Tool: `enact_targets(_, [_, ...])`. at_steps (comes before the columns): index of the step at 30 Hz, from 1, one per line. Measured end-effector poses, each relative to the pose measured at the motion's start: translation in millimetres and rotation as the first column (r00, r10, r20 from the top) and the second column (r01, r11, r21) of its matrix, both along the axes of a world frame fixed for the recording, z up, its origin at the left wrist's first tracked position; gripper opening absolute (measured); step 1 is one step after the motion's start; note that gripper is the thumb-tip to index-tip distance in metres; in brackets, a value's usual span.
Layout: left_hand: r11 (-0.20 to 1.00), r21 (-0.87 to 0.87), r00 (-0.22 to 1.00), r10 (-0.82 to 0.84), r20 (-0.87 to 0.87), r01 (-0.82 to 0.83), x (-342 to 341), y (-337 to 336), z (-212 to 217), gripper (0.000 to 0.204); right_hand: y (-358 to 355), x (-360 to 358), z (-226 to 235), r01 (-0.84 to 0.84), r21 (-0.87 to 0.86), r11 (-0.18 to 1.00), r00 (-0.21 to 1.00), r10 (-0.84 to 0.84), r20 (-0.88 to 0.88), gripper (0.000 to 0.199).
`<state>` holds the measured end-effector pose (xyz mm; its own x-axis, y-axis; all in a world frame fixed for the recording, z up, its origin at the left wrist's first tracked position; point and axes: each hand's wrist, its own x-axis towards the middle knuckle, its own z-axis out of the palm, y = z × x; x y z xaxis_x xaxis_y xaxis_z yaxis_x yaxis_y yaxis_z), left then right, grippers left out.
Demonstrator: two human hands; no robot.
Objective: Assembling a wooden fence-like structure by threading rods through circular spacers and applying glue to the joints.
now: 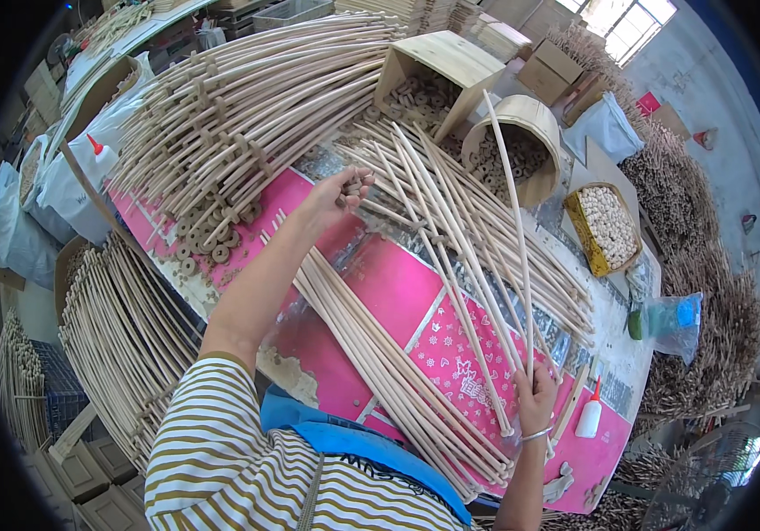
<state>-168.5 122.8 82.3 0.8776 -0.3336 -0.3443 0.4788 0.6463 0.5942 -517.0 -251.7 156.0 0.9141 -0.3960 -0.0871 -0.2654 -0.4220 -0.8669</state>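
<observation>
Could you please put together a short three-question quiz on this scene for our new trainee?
1. Multiple choice: Where is the bracelet worn?
A) On the left wrist
B) On the right wrist
C) On both wrists

2. True or false: The yellow box of small pale pieces sits to the left of the left hand.

3. Open question: What does the right hand grip?

Key:
1. B
2. False; it sits to the right of both hands.
3. At least one long wooden rod.

Bright paned window (635, 28), pale bluish wall (697, 62), pink-covered worktable (389, 288), long pale table (144, 34) at upper left, wire-caged fan (707, 478)
</observation>
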Motion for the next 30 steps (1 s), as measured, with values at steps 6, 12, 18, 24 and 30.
enact_targets(6, [0.994, 0.103, 0.997, -0.037, 0.070, 0.030, -2.3, 5.7, -4.9, 0.051, 3.9, -18.4, -6.7, -0.039, -0.125, 0.991, 0.999, 0.040, 0.011, 0.015])
enact_targets(12, [0.974, 0.221, 0.986, -0.078, 0.150, 0.044, -4.7, 6.7, 3.6, 0.052, 6.0, -22.7, -4.1, -0.135, -0.229, 0.964, 0.991, 0.136, -0.013, 0.011])
enact_targets(18, [0.944, 0.313, 0.968, -0.168, 0.186, 0.103, -11.8, 5.9, 17.4, 0.040, 8.8, -19.9, -3.8, -0.134, -0.224, 0.965, 0.991, 0.136, -0.007, 0.009])
enact_targets(24, [0.876, 0.355, 0.906, -0.397, 0.147, 0.327, -49.7, -63.3, 45.1, 0.036, 17.8, 10.8, -2.3, -0.110, -0.341, 0.933, 0.987, 0.144, 0.076, 0.009])
enact_targets(30, [0.863, 0.502, 0.885, -0.270, 0.378, 0.049, -45.8, -74.3, 35.5, 0.036, 2.6, 35.9, 7.4, 0.090, -0.108, 0.990, 0.985, -0.073, 0.158, 0.014])
